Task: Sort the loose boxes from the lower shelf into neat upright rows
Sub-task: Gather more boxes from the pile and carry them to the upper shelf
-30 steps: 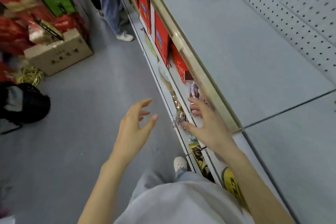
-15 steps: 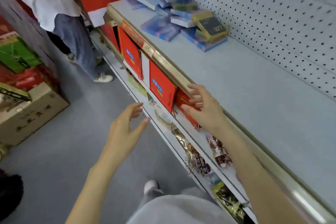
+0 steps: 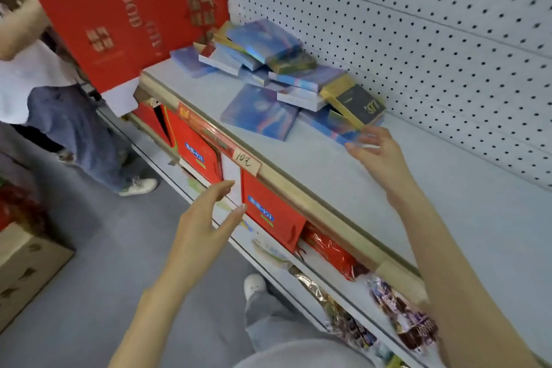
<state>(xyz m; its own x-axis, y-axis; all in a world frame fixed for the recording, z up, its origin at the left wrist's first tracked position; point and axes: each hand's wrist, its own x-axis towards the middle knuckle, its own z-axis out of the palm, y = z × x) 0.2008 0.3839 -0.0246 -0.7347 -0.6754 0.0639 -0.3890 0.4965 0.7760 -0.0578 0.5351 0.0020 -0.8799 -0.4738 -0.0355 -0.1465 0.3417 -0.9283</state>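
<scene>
Loose boxes [image 3: 277, 48] heaped on the shelf [image 3: 328, 170], none upright.
Mostly thin blue iridescent boxes lying on their faces, overlapping and tilted at odd angles, near the pegboard [image 3: 418, 39] back. One blue box [image 3: 260, 112] lies flat at the front of the heap. A black gold-edged box [image 3: 357, 103] marked "377" rests tilted on blue ones at the right end. A gold-green box [image 3: 291, 63] sits mid-pile.

Readable markings:

- The red carton [image 3: 119, 24] at upper left of the frame has gold lettering. "GOOD" is legible and the word after it is blurred.
- The black-and-gold box [image 3: 363, 104], right of centre, shows the gold numerals "377".
- The price tag [image 3: 245, 161] on the shelf edge [image 3: 298, 199] at centre is handwritten "10元".
- The blue labels [image 3: 260, 210] on the red bags [image 3: 277, 230] are unreadable.
</scene>
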